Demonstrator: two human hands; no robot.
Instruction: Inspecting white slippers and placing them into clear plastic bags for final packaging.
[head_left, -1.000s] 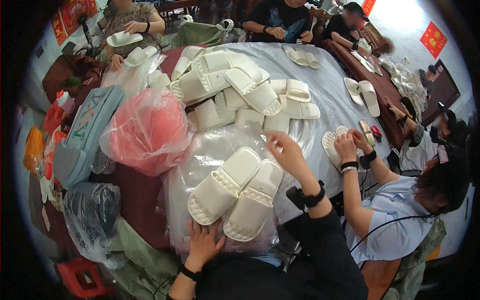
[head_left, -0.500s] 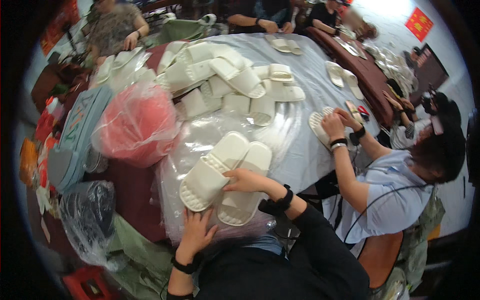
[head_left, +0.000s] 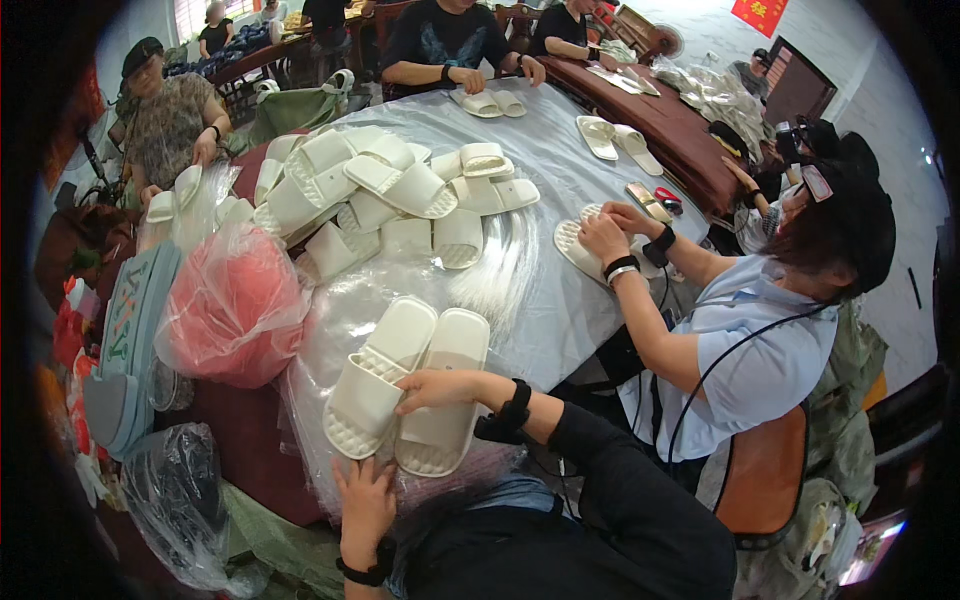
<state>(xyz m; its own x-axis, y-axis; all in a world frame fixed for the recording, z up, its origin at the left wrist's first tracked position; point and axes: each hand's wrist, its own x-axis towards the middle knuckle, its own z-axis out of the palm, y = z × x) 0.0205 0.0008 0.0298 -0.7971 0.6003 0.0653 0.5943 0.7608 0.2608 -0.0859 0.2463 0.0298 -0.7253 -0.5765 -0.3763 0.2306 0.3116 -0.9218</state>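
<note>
Two off-white slippers lie side by side before me on a stack of clear plastic bags. On the left slipper, the near end has a bumpy, quilted footbed. My right hand reaches across the right slipper and grips the left one at the side of its strap, thumb on top; its lower fingers are partly hidden. My left hand rests palm down on the bags just below the left slipper's near end, fingers spread, holding nothing.
A heap of off-white slippers lies beyond. To the left are a red bundle in clear plastic and a grey-blue case. At right, a co-worker handles a slipper near red-handled scissors. Others sit around the table.
The view has tilted up and turned right, so the whole scene sits lower-left and more of the room shows. My hands and the slipper pair keep nearly the same arrangement.
</note>
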